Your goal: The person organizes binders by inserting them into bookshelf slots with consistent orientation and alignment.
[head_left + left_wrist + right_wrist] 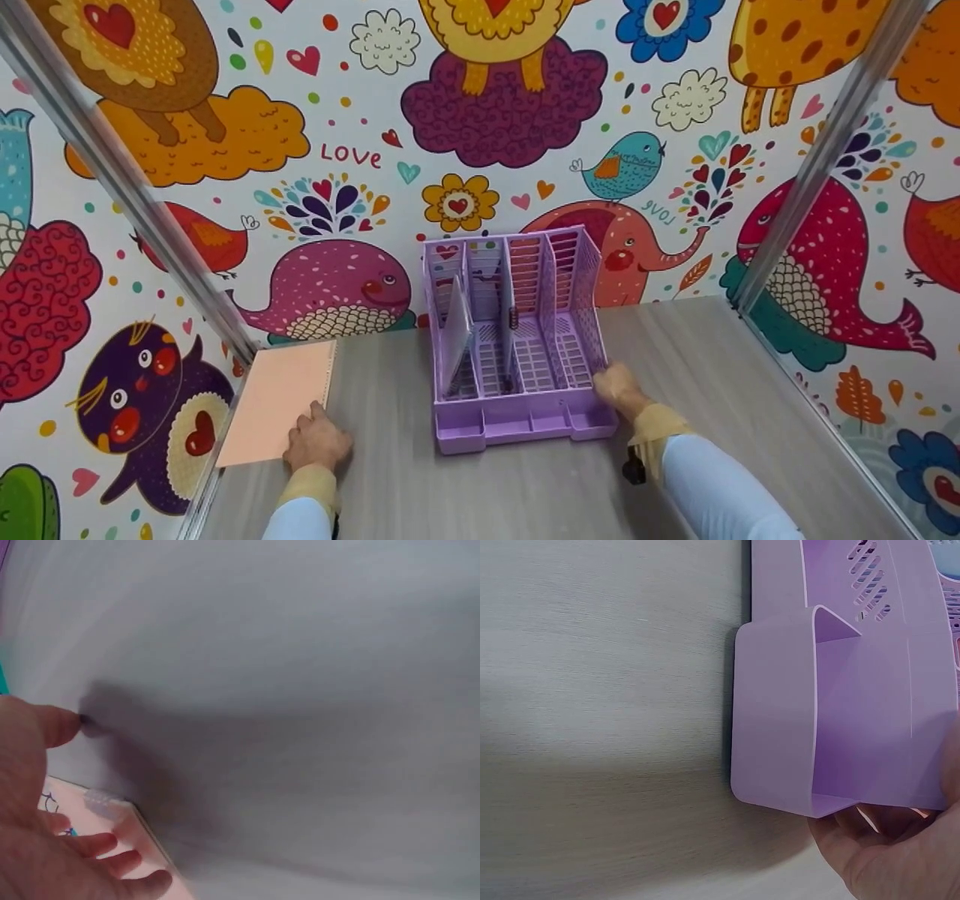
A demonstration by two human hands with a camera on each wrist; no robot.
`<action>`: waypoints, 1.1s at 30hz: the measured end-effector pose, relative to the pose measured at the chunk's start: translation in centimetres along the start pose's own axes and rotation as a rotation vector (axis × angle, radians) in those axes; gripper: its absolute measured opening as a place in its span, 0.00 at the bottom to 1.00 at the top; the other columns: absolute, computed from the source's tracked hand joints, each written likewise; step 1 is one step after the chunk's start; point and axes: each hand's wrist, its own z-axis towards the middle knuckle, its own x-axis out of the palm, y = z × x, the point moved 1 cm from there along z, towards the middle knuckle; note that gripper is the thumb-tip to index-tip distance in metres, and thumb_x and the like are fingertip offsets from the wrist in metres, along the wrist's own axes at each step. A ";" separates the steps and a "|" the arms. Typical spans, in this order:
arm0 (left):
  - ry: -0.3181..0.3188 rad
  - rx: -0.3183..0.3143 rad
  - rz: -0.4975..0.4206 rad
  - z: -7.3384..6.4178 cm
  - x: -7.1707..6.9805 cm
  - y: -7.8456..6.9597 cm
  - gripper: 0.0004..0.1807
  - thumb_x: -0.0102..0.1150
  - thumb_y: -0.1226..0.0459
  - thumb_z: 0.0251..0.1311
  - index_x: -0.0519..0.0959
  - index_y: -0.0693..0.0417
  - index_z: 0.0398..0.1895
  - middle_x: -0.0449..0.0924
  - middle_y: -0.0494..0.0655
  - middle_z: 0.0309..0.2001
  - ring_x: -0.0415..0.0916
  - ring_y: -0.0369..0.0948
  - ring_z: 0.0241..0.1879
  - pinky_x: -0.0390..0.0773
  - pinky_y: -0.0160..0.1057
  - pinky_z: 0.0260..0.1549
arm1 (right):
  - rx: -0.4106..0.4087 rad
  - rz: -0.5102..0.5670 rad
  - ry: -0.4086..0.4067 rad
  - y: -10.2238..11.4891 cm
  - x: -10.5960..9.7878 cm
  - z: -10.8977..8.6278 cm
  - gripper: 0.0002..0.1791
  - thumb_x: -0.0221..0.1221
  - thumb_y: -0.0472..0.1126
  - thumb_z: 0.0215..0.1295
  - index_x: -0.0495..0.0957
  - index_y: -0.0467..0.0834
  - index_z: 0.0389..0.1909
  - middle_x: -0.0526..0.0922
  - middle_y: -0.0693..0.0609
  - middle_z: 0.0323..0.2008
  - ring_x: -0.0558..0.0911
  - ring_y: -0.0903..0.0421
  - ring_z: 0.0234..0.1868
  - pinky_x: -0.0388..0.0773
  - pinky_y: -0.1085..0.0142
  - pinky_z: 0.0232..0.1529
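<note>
A purple file organizer (517, 416) with several upright slots and small front trays stands on the table near the back wall. My right hand (621, 386) grips its right side near the front corner; in the right wrist view, fingers (844, 836) reach behind the side wall. To the left lies a flat pale pink notebook (277, 397) with a row of small marks along its right edge. My left hand (319, 439) rests over that edge, thumb and fingers apart in the left wrist view. A thin translucent-covered booklet (455, 341) leans in the leftmost slot.
Small dark coils (513, 318) show beside a middle divider of the organizer. The grey wood-grain table (390, 465) meets a wall of cartoon animals (345, 289) at the back. Metal posts (795, 202) rise at both rear corners.
</note>
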 end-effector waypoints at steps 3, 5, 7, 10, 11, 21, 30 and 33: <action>-0.006 0.003 0.011 0.0 0.1 0.0 0.48 0.62 0.58 0.68 0.55 0.76 0.83 0.67 0.85 0.72 0.68 0.79 0.73 0.73 0.84 0.67 | -0.011 -0.004 0.008 -0.9 0.2 0.8 0.29 0.52 0.41 0.70 0.82 0.24 0.61 0.91 0.31 0.53 0.88 0.43 0.49 0.87 0.43 0.62; -0.010 -0.004 0.018 -0.1 0.1 0.0 0.46 0.62 0.57 0.68 0.58 0.78 0.80 0.68 0.84 0.70 0.69 0.78 0.72 0.74 0.84 0.66 | -0.004 -0.005 0.012 -2.0 1.0 2.2 0.29 0.52 0.42 0.71 0.82 0.24 0.62 0.91 0.30 0.53 0.88 0.42 0.50 0.87 0.40 0.62; -0.014 -0.011 0.018 -0.3 0.3 -0.1 0.43 0.60 0.57 0.69 0.60 0.79 0.77 0.69 0.83 0.69 0.68 0.77 0.72 0.74 0.84 0.66 | -0.017 -0.004 0.008 -2.5 1.1 2.7 0.29 0.53 0.42 0.70 0.82 0.24 0.61 0.91 0.30 0.52 0.88 0.42 0.49 0.87 0.40 0.61; -0.024 -0.023 0.021 -0.5 0.6 -0.4 0.41 0.56 0.56 0.71 0.62 0.81 0.76 0.69 0.82 0.70 0.67 0.76 0.74 0.73 0.84 0.67 | -0.043 -0.012 -0.002 -2.5 1.0 2.7 0.28 0.53 0.42 0.67 0.83 0.24 0.58 0.92 0.32 0.49 0.88 0.43 0.45 0.88 0.40 0.57; -0.027 -0.024 0.023 -0.6 0.7 -0.4 0.41 0.55 0.56 0.72 0.62 0.81 0.76 0.69 0.82 0.70 0.66 0.76 0.74 0.73 0.83 0.67 | -0.048 -0.015 -0.004 -2.5 1.0 2.7 0.28 0.52 0.41 0.67 0.83 0.25 0.57 0.92 0.32 0.48 0.87 0.44 0.45 0.88 0.41 0.57; -0.053 -0.032 0.039 -1.1 0.1 -0.6 0.38 0.55 0.58 0.73 0.64 0.82 0.74 0.76 0.81 0.64 0.76 0.76 0.67 0.78 0.79 0.64 | -0.027 -0.010 0.016 -2.7 1.0 2.5 0.29 0.53 0.42 0.69 0.82 0.23 0.60 0.91 0.31 0.52 0.88 0.43 0.48 0.87 0.39 0.62; -0.006 -0.057 0.104 -1.7 -1.0 -0.5 0.36 0.50 0.58 0.77 0.65 0.84 0.73 0.71 0.83 0.61 0.72 0.75 0.64 0.81 0.74 0.62 | -0.021 0.006 0.037 -2.6 1.1 2.6 0.31 0.53 0.42 0.71 0.80 0.24 0.65 0.91 0.30 0.55 0.87 0.43 0.49 0.86 0.40 0.63; 0.003 -0.073 0.117 -1.8 -0.9 -0.3 0.35 0.56 0.52 0.78 0.73 0.81 0.66 0.71 0.80 0.57 0.70 0.72 0.62 0.80 0.72 0.63 | -0.017 0.010 0.036 -2.5 1.1 2.6 0.31 0.53 0.42 0.71 0.80 0.24 0.65 0.91 0.30 0.55 0.87 0.42 0.51 0.86 0.40 0.64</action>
